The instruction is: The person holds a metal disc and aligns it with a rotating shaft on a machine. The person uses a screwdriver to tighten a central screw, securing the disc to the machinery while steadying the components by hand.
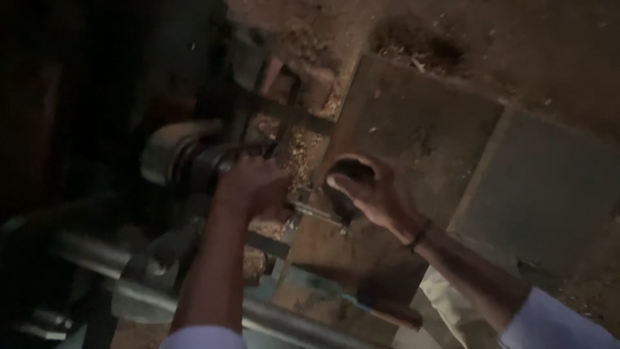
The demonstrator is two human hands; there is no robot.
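The view is dim and blurred. My left hand [253, 186] is closed around a dark round part at the end of a lathe-like machine [194, 161], beside its pale cylindrical head. My right hand [369, 190] curls around a dark rounded handle, from which a thin metal shaft [314, 212] runs left toward my left hand. A dark band sits on my right wrist. Both forearms show pale sleeve cuffs at the bottom edge. What exactly lies under my left palm is hidden.
Wood shavings [303, 145] lie heaped around the machine. A metal bar [194, 294] crosses the lower left. A chisel-like tool with a wooden handle [381, 309] rests on a wooden board [413, 129]. Dusty ground lies to the right.
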